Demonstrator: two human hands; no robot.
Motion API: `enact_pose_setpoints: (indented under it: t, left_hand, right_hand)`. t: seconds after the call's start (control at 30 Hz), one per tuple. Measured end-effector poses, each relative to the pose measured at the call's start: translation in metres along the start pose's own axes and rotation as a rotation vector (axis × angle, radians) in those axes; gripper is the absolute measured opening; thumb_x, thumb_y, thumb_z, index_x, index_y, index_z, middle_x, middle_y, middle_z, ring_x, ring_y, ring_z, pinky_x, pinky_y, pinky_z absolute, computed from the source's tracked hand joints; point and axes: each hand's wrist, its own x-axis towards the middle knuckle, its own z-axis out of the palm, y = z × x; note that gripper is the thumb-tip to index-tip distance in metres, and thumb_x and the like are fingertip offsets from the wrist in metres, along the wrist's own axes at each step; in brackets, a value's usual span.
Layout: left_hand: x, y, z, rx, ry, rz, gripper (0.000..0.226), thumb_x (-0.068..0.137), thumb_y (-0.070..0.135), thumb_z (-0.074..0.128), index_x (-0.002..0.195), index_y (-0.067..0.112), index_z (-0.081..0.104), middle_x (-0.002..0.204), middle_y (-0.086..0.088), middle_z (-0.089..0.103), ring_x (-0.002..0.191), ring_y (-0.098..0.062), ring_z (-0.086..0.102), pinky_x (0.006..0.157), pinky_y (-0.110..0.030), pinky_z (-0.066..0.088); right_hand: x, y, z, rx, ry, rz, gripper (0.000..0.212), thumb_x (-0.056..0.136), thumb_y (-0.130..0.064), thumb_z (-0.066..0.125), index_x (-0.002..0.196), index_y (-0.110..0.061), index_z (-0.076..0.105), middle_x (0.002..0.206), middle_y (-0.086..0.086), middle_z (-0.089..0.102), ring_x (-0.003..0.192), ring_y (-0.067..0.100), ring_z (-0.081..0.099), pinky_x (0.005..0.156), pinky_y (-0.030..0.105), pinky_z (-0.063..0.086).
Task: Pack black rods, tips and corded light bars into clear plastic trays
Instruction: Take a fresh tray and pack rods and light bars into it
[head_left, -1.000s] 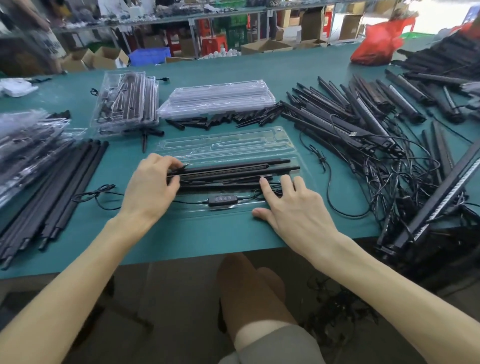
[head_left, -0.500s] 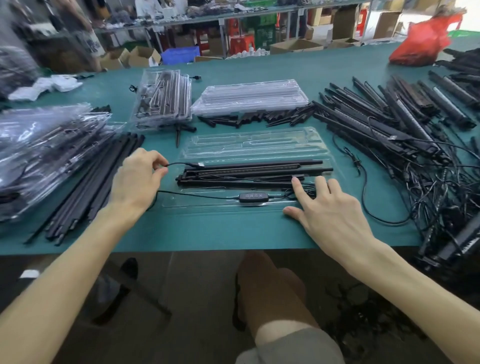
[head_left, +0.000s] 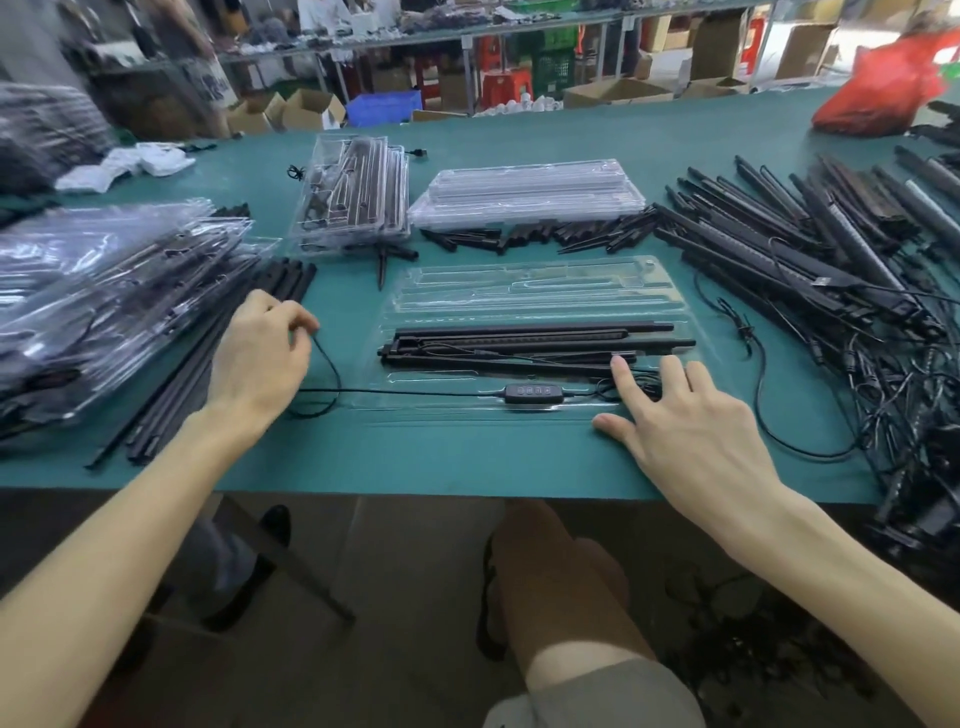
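Green tabletop (head_left: 467, 457), workshop behind: left hand (head_left: 260, 358) pinches the cord (head_left: 363, 391), probably limp and light, left of the tray (head_left: 519, 270). Right hand (head_left: 685, 421), fingers flat, steadies it. Stiff bars (head_left: 519, 338) lie inside, best grasped midway.

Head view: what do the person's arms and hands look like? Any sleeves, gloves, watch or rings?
Bare throughout. The left forearm and right forearm show no sleeve up to the frame edge. The left hand and right hand have no gloves, and no watch, band or ring shows. The only clothing in view is grey shorts at the bottom.
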Motion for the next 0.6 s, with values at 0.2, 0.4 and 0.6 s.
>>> enact_pose_setpoints:
  t: [0.2, 0.4, 0.6]
  left_hand:
    - [-0.009, 0.029, 0.014, 0.06, -0.312, 0.065, 0.011, 0.097, 0.025, 0.058, 0.099, 0.015, 0.062, 0.097, -0.002, 0.064, 0.092, -0.026, 0.061, 0.085, -0.041, 0.05]
    - [-0.008, 0.012, 0.013, -0.009, -0.308, -0.001, 0.015, 0.097, 0.035, 0.061, 0.094, 0.021, 0.064, 0.089, 0.006, 0.063, 0.079, -0.014, 0.057, 0.077, -0.032, 0.042]
    - [-0.022, -0.001, 0.018, 0.002, -0.169, 0.092, 0.01, 0.097, 0.019, 0.061, 0.094, 0.011, 0.068, 0.088, -0.002, 0.056, 0.081, -0.022, 0.056, 0.082, -0.042, 0.049]
  right_hand:
    - [-0.001, -0.001, 0.0, 0.004, 0.021, 0.003, 0.066, 0.097, -0.055, 0.046, 0.146, -0.012, 0.051, 0.096, 0.015, 0.057, 0.084, 0.03, 0.055, 0.051, 0.031, 0.027]
    - [-0.002, 0.0, 0.0, -0.004, 0.024, 0.005, 0.065, 0.097, -0.055, 0.046, 0.146, -0.012, 0.051, 0.097, 0.016, 0.058, 0.084, 0.03, 0.056, 0.052, 0.031, 0.028]
    - [-0.003, 0.001, -0.002, -0.024, 0.017, 0.021, 0.067, 0.098, -0.058, 0.037, 0.149, -0.016, 0.047, 0.098, 0.011, 0.057, 0.087, 0.026, 0.055, 0.052, 0.03, 0.027]
